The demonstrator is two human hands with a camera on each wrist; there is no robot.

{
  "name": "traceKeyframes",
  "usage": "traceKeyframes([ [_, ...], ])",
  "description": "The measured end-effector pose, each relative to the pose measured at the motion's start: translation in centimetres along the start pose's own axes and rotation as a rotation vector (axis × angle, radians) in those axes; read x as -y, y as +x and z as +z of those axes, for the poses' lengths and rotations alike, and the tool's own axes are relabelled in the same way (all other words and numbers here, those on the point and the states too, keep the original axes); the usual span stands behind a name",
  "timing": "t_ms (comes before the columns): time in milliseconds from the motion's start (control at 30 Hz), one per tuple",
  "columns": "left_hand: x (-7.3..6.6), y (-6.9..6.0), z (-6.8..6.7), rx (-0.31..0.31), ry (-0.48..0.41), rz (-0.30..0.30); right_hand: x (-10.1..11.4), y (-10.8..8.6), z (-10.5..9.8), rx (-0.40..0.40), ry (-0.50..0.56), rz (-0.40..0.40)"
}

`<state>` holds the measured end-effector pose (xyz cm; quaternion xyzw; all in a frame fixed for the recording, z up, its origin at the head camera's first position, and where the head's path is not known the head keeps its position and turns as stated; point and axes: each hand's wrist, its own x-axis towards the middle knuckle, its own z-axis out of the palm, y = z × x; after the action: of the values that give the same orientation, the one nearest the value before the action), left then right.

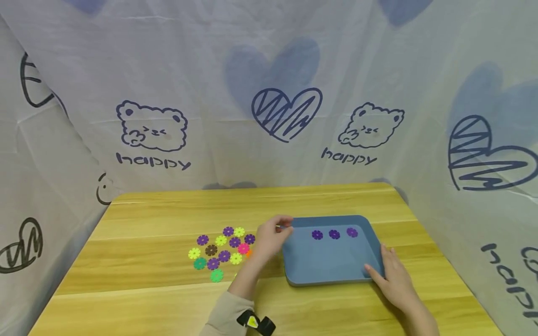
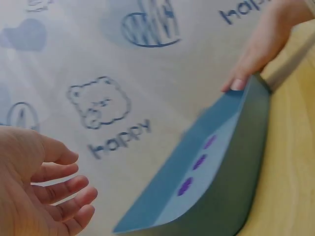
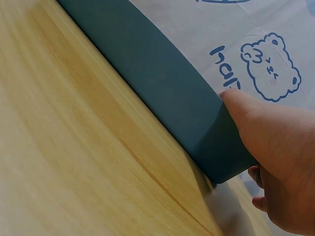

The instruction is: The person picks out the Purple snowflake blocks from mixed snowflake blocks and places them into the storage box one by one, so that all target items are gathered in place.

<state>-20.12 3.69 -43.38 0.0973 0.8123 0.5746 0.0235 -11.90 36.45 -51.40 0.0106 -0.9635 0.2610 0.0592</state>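
Observation:
A blue-grey rectangular tray point(image 1: 328, 261) lies on the table, with three purple notched plastic discs point(image 1: 334, 234) in a row near its far side. My right hand point(image 1: 395, 280) grips the tray's near right corner, thumb over the rim and fingers along the outside; the right wrist view shows this hand point(image 3: 280, 147) at the corner. By the tray's far left corner is my left hand point(image 1: 271, 237), its fingers loosely bent. In the left wrist view nothing shows in the left hand point(image 2: 49, 189), which is apart from the tray wall point(image 2: 236, 182).
Left of the tray, several loose notched discs in purple point(image 1: 224, 256), yellow point(image 1: 194, 253), green point(image 1: 216, 275), brown point(image 1: 211, 250) and pink point(image 1: 243, 248) lie on the wooden table point(image 1: 147, 261). The left forearm partly covers this group. Printed cloth point(image 1: 218, 130) hangs behind and beside the table.

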Motion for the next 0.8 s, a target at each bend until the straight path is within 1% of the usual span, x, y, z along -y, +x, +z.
traceKeyframes([
  [167, 0.9, -1.8, -2.8, -0.081, 0.009, 0.012, 0.2, 0.1, 0.0, 0.002, 0.002, -0.001],
  [267, 1.6, -2.8, -4.6, -0.129, 0.042, 0.028, 0.3, 0.0, 0.0, 0.005, 0.006, 0.003],
  [333, 2.1, -3.4, -5.9, -0.144, 0.065, 0.033, 0.4, 0.0, 0.0, 0.005, 0.008, 0.002],
  [433, 3.3, -4.2, -8.1, -0.141, 0.117, 0.039, 0.5, 0.0, 0.0, 0.004, 0.007, 0.001],
  [600, 6.0, -5.0, -11.4, -0.109, 0.225, -0.011, 0.4, 0.0, 0.0, 0.005, 0.006, 0.002],
  [700, 7.6, -5.2, -13.0, -0.084, 0.288, -0.050, 0.2, 0.0, 0.0, 0.011, 0.002, 0.004],
  [800, 8.9, -5.3, -14.0, -0.063, 0.311, -0.079, 0.1, 0.0, -0.1, 0.018, -0.005, 0.009],
])
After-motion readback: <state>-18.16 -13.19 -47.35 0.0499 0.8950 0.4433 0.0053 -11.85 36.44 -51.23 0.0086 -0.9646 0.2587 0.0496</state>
